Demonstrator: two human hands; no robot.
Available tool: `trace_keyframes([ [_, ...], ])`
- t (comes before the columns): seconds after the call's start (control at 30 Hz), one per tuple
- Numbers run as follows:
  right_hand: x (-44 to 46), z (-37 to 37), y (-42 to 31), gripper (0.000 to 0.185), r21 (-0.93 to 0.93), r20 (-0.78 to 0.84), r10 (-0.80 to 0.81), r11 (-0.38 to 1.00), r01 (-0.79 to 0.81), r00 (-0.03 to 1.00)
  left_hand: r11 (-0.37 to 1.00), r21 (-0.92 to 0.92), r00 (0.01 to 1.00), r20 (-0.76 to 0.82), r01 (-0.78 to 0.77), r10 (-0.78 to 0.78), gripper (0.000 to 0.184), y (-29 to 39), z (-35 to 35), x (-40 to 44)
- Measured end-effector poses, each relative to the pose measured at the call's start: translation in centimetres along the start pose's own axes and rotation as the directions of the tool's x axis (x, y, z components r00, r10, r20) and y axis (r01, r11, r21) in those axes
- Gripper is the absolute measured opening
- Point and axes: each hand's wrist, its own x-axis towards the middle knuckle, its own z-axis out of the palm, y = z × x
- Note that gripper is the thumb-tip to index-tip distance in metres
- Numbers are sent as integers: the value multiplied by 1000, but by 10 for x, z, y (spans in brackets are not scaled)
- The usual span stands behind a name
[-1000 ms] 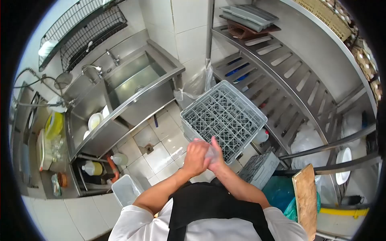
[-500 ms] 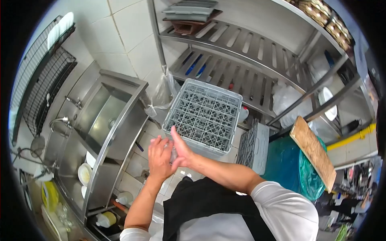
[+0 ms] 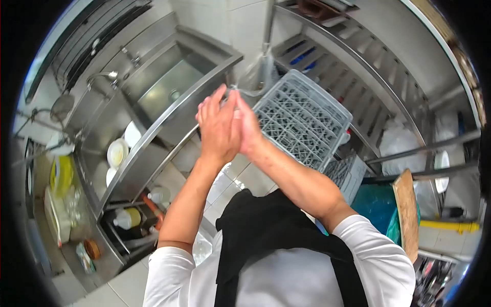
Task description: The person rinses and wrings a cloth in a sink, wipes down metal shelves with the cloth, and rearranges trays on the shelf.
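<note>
My left hand (image 3: 217,125) and my right hand (image 3: 248,125) are pressed palm to palm in front of me, fingers stretched out. No object shows between them, though the palms themselves are hidden. Behind the hands runs the front edge of the steel sink (image 3: 173,107). To their right stands a grey plastic dish rack (image 3: 302,117) with a gridded inside, partly covered by my right forearm.
White plates (image 3: 117,153) lie in the left basin under a tap (image 3: 105,77). A slatted metal shelf (image 3: 378,56) stands at the back right. At the right, a wooden board (image 3: 405,215) leans by a green-lined bin (image 3: 376,204). Bottles (image 3: 127,218) sit below the sink.
The view has swung left, so the sink and rack appear farther right. My hands have risen toward the sink edge, and the palms now lie flatter together.
</note>
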Motion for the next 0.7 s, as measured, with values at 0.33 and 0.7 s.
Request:
trace_keyframes([
  [0.33,5,41,24,53,-536,54,34,844,1,998,994,10,968,-226,110,-105,45,-29,-32,-7],
  [0.7,49,103,38,52,-856,326,183,473,208,927,966,-250,886,-432,63,-169,51,-36,-96,22],
])
